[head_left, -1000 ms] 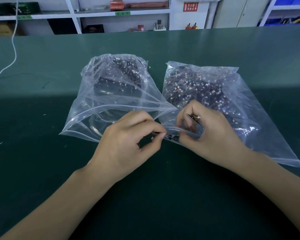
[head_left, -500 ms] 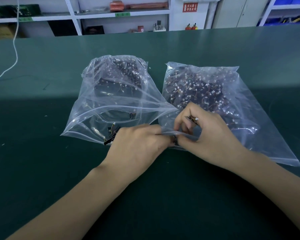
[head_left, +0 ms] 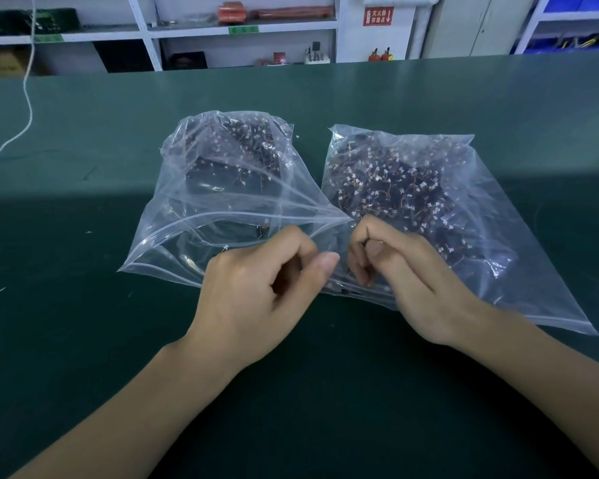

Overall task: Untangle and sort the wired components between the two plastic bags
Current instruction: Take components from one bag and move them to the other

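Note:
Two clear zip bags lie side by side on the green table. The left bag (head_left: 201,216) and the right bag (head_left: 481,216) both hold dark wired components (head_left: 388,188) with white connectors and orange wires. My left hand (head_left: 256,299) sits at the left bag's mouth with its fingers curled. A small white connector on a yellow wire (head_left: 226,248) pokes out beyond its knuckles. My right hand (head_left: 408,281) is at the right bag's mouth and pinches a dark wired component between thumb and fingers, mostly hidden. One small black component (head_left: 344,291) lies at the bag edge between my hands.
A white cord (head_left: 25,108) trails across the table's far left. Behind the table's far edge stand white shelves (head_left: 242,29) with boxes and small items, and blue bins (head_left: 574,39) at the right. Small white specks (head_left: 1,289) lie on the mat at left.
My hands were together, pinching one component between them. My left hand went left to the left bag's mouth, then drew back a little. My right hand stayed at the right bag's mouth.

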